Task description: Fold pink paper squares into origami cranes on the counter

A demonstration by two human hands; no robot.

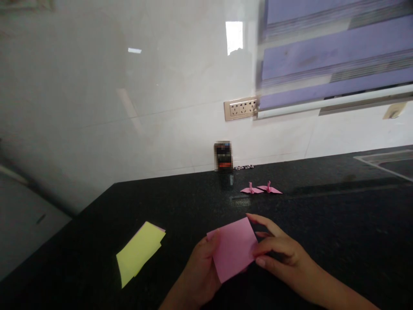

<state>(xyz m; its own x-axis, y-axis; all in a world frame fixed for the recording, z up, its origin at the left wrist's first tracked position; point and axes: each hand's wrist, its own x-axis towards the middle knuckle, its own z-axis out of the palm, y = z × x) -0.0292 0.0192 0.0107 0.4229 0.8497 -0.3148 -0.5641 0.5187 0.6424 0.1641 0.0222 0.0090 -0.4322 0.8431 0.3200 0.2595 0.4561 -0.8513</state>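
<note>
A square sheet of pink paper (235,249) is held up over the dark countertop between my two hands. My left hand (203,269) grips its left side, thumb on top and the other fingers hidden beneath. At the right edge, my right hand (280,252) pinches the paper between thumb and a finger, while its index finger reaches to the upper right corner. Two folded pink paper cranes, a left one (251,189) and a right one (269,188), stand side by side beyond my hands. Left of my hands lies a stack of yellow paper (140,252) with a pink edge showing.
The black speckled countertop (97,224) meets a pale tiled wall (97,107). A blurred-out dark box (223,157) stands against the wall, beside a small beaded strip (244,167). Above are a socket panel (240,108) and a purple striped blind (322,60).
</note>
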